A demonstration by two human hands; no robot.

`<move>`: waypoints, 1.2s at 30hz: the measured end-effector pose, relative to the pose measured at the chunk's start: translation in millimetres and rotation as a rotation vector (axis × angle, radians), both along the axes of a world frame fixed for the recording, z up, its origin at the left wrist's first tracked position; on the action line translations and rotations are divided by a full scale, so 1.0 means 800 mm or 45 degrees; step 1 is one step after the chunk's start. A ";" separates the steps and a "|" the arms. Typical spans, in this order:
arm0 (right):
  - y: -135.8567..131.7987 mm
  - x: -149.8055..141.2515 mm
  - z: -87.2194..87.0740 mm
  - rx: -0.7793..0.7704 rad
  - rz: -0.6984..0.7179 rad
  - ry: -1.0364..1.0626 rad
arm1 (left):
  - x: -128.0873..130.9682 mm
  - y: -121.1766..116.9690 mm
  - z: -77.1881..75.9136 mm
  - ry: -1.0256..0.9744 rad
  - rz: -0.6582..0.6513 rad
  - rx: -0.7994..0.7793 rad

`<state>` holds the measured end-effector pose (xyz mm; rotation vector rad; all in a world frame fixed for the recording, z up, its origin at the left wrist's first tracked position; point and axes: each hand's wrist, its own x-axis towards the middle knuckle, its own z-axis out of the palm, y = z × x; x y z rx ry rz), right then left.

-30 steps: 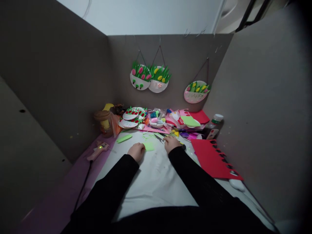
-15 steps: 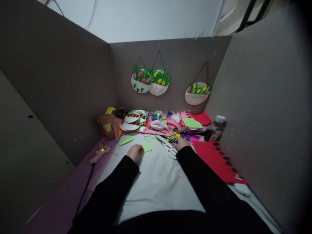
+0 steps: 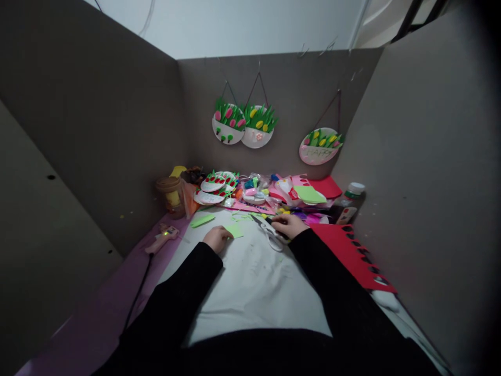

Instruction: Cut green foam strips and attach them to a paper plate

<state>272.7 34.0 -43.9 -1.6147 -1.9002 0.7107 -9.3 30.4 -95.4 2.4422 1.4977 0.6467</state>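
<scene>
One green sheet [image 3: 236, 230] juts rightward from the left hand [image 3: 218, 238], pinched in its grip.

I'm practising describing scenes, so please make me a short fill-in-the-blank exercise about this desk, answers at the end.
The small paper at the left hand is light ____.
The scissors near the right hand have ____ handles.
The large sheet with cut-outs along its right edge is ____.
____ decorated plates hang on the back panel.

Missing words: green; white; red; three.
</scene>
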 end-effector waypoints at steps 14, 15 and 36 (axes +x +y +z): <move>0.014 -0.013 -0.046 0.259 0.343 -0.643 | 0.004 -0.013 0.009 0.194 0.037 0.047; 0.015 -0.011 -0.045 0.267 0.377 -0.666 | 0.003 -0.012 0.008 0.167 0.037 0.030; 0.006 -0.038 -0.048 0.369 0.408 -0.809 | -0.002 -0.003 -0.007 0.147 0.053 -0.069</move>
